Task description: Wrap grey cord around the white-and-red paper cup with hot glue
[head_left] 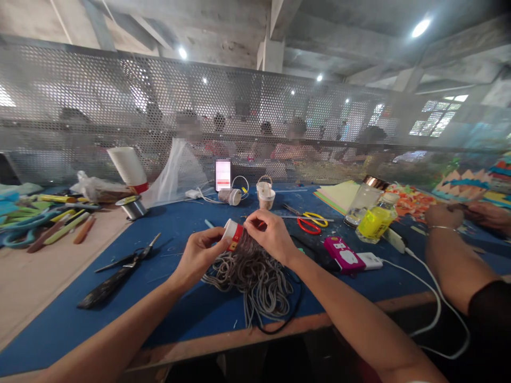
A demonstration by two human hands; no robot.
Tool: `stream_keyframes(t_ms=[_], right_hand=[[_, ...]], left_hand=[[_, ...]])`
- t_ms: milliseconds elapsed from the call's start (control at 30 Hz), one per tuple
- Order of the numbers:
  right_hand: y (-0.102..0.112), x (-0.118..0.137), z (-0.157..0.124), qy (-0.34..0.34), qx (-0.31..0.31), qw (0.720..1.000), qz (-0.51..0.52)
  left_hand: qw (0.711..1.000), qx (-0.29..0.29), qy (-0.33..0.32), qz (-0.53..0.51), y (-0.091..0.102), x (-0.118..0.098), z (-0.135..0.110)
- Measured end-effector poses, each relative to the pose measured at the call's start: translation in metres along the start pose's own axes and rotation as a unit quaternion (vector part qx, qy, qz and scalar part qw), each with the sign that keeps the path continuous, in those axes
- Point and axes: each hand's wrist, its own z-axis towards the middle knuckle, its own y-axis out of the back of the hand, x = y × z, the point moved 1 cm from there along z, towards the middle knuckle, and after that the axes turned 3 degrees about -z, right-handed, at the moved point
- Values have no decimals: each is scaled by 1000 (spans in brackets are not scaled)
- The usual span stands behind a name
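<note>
My left hand (203, 250) grips a small paper cup (235, 234), white with a red band, tilted on its side. Grey-brown cord (249, 244) covers the cup's right end. My right hand (269, 234) is pinched over that end, its fingertips on the cord and partly hidden. Below both hands, a loose pile of the same cord (259, 287) spreads over the blue tabletop (159, 324). Beyond them stand a small cord-trimmed basket with a handle (265, 194) and a wrapped cup lying on its side (229, 197).
Black-handled scissors (123, 266) lie left, red-and-yellow scissors (313, 221) right. A lit phone (223, 175) stands behind. A purple power bank (343, 255), yellow bottle (375, 221) and glass jar (361, 202) sit right, near another person's arm (447, 255). Stacked white cups (128, 165) stand left.
</note>
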Motion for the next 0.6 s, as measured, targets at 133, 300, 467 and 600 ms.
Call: stream_keyframes(t_ms=[133, 300, 467, 600], right_hand=[[-1, -2, 1, -14, 13, 1000, 10], [-1, -5, 1, -22, 24, 999, 20], [0, -5, 1, -31, 35, 999, 27], [1, -5, 1, -32, 42, 998, 32]], left_hand=[[1000, 1, 4, 6, 1, 0, -1], [1000, 10, 7, 6, 1, 2, -1], [1000, 3, 7, 15, 1, 2, -1], [1000, 12, 8, 15, 1, 1, -2]])
